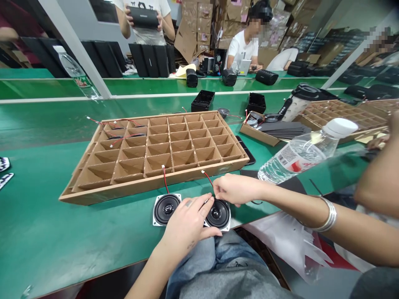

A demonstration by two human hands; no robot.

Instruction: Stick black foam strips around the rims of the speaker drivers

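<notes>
Two small black speaker drivers with white square frames lie on the green table near its front edge: the left speaker (166, 208) and the right speaker (218, 214), each with a red and black wire running up toward the cardboard tray. My left hand (188, 224) rests between them, fingers spread flat and touching the right speaker's rim. My right hand (233, 189), with a silver bangle on its wrist, pinches the right speaker's wire at its top edge.
A cardboard divider tray (156, 189) lies just beyond the speakers, with a few wired parts in its far-left cells. A plastic water bottle (299, 154) lies at the right. Black housings (202, 100), more trays and other seated and standing people are across the table.
</notes>
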